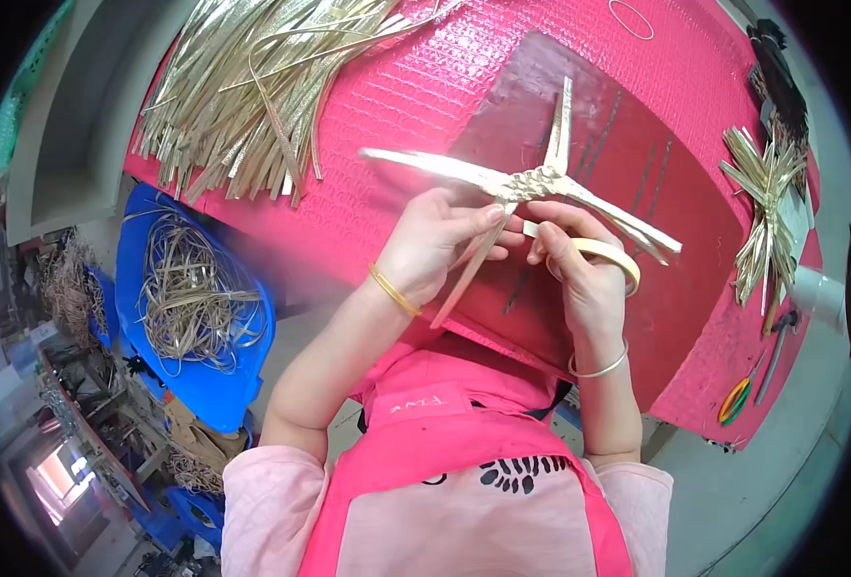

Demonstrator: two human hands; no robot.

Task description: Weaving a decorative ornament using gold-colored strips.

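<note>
Gold woven strips are above a maroon board; whether they touch it, we cannot tell. The left hand pinches them, thumb uppermost, fingertips partly hidden. The right hand, fingers curled, grips a partly covered cream roll. Pink sheeting spreads beyond.

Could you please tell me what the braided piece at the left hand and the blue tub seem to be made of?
The braided piece looks like flat, glossy pale-gold strips, perhaps metallic-coated faux leather. The blue tub is probably plastic, judging by its even color and smooth walls.
</note>
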